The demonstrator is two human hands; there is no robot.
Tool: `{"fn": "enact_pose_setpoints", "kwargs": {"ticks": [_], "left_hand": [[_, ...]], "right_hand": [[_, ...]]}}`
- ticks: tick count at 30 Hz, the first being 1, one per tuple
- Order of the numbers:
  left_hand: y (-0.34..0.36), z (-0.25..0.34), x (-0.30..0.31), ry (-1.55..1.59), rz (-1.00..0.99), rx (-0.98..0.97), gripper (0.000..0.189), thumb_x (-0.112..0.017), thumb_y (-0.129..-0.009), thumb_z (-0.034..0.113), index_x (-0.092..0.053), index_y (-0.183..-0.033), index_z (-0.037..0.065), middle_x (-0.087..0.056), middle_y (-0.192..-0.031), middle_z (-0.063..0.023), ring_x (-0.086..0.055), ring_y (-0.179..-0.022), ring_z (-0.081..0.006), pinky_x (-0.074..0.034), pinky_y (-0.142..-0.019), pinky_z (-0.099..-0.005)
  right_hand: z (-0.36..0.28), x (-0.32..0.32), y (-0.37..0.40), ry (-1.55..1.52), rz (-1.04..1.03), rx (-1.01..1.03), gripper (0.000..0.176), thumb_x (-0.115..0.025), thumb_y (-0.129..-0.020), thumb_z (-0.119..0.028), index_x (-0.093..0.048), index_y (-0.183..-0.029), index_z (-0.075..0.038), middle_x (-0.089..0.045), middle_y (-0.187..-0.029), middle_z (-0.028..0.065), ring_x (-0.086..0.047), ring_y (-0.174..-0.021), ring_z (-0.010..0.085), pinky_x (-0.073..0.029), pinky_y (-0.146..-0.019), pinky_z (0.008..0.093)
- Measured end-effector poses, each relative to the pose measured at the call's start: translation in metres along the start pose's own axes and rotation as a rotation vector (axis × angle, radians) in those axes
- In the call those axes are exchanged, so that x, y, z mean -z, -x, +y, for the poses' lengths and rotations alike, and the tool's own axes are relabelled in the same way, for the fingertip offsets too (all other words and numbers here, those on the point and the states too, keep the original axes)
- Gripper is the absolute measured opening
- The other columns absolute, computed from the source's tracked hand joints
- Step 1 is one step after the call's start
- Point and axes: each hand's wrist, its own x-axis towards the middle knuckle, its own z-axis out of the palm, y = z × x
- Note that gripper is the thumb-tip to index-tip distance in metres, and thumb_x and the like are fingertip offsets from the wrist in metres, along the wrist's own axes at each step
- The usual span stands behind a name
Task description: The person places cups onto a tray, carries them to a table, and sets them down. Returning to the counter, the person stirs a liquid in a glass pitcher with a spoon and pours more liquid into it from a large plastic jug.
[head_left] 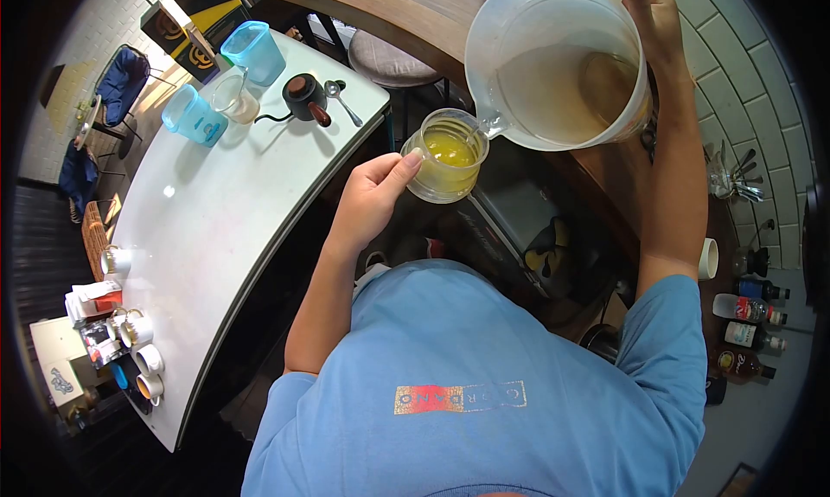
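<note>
My left hand (380, 188) is closed on the side of a clear glass jar (443, 179) that holds yellow-green liquid. My right hand (654, 17) grips the handle side of a large translucent pitcher (527, 73), which is tilted toward the jar. Its spout is at the jar's rim, with brownish liquid inside the pitcher. Whether liquid is flowing between them is hard to tell.
On the white counter (251, 181) at the left stand blue containers (253, 52), a dark pot (304, 96), a spoon (343, 103) and several cups. A wooden counter (398, 12) runs along the top. Bottles (750, 309) stand at the right.
</note>
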Motion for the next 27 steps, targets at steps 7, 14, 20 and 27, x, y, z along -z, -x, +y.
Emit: {"fn": "enact_pose_setpoints", "kwargs": {"ticks": [7,14,20,27], "left_hand": [[0.001,0.001,0.000,0.008,-0.001,0.021,0.035,-0.055,-0.093,0.031,-0.061,-0.075,0.002,-0.042,-0.062,0.0085,-0.033,-0.060,-0.0010,-0.028,-0.053,-0.0203],[0.002,-0.002,0.000,0.009,0.014,0.013,0.035,-0.055,-0.093,0.031,-0.061,-0.075,0.002,-0.041,-0.062,0.0085,-0.033,-0.060,-0.0011,-0.028,-0.054,-0.0205],[0.002,-0.005,0.000,0.018,0.001,0.038,0.034,-0.056,-0.093,0.030,-0.062,-0.077,0.001,-0.043,-0.063,0.0080,-0.034,-0.062,-0.0013,-0.029,-0.055,-0.0204],[0.003,-0.009,0.001,0.044,0.001,0.030,0.032,-0.056,-0.093,0.028,-0.063,-0.079,-0.001,-0.047,-0.066,0.0070,-0.038,-0.064,-0.0013,-0.031,-0.058,-0.0198]], "right_hand": [[0.001,-0.001,0.000,0.004,0.018,-0.006,0.066,-0.046,-0.080,-0.072,-0.047,-0.056,-0.011,-0.039,-0.053,-0.0086,-0.032,-0.048,0.0036,-0.022,-0.040,0.0252],[0.002,-0.001,0.000,0.018,0.024,-0.006,0.065,-0.048,-0.081,-0.070,-0.048,-0.056,-0.010,-0.039,-0.052,-0.0083,-0.032,-0.048,0.0038,-0.022,-0.040,0.0249],[-0.008,-0.002,0.000,0.011,0.014,-0.058,0.066,-0.048,-0.079,-0.072,-0.048,-0.056,-0.010,-0.039,-0.052,-0.0083,-0.032,-0.048,0.0040,-0.022,-0.040,0.0249],[-0.007,-0.005,0.001,-0.010,0.035,-0.053,0.066,-0.049,-0.077,-0.074,-0.049,-0.056,-0.011,-0.040,-0.052,-0.0089,-0.032,-0.047,0.0034,-0.021,-0.040,0.0245]]}}
